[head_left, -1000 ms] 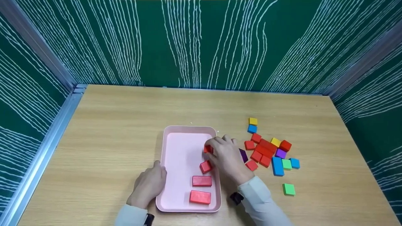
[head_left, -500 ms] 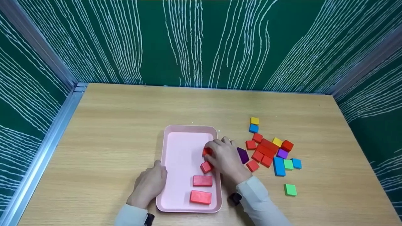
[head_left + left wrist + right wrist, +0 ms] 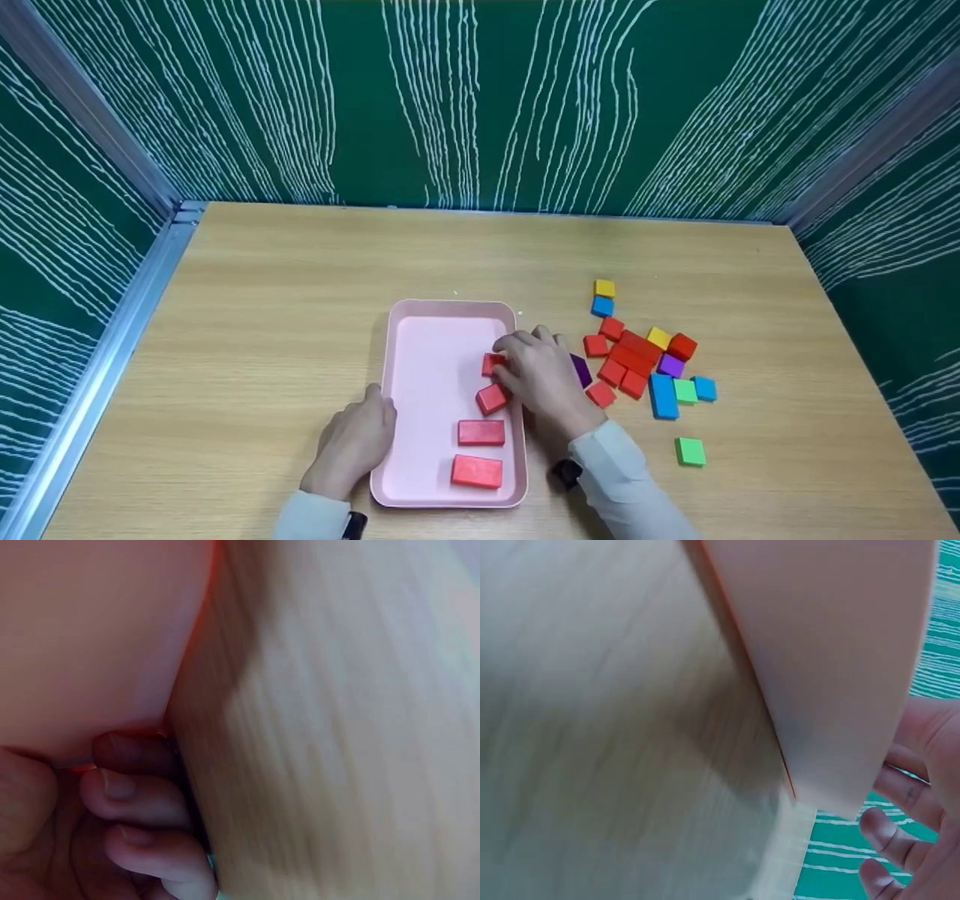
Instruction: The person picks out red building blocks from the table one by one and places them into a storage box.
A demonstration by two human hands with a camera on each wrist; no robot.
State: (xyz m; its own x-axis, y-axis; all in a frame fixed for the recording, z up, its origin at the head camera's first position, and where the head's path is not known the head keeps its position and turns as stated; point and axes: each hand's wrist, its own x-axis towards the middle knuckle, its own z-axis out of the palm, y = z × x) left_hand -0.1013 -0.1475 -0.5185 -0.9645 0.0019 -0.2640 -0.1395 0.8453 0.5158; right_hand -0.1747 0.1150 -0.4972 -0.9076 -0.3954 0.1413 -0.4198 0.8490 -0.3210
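My left hand (image 3: 354, 436) grips the left rim of the pink tray (image 3: 450, 309); in the left wrist view its curled fingers (image 3: 142, 799) lie against the tray's outer side. My right hand (image 3: 541, 371) reaches over the tray's right rim. Its thumb and index finger are parted beside a small red block (image 3: 492, 364) lying in the tray, partly covered by the thumb. Below it in a column lie another red block (image 3: 492, 399) and two longer red blocks (image 3: 481, 433). The right wrist view has the tray's outer wall hiding the fingertips.
Right of the tray lies a cluster of red blocks (image 3: 631, 360) among yellow, purple, blue and green ones. A dark purple block (image 3: 580, 370) is partly behind my right hand. One green block (image 3: 690, 452) lies apart. Green walls (image 3: 360, 97) border the wooden table (image 3: 300, 255).
The red block at my right fingers has come down and lies in the tray's column. Right thumb and index finger have parted from it. My left hand stays on the rim.
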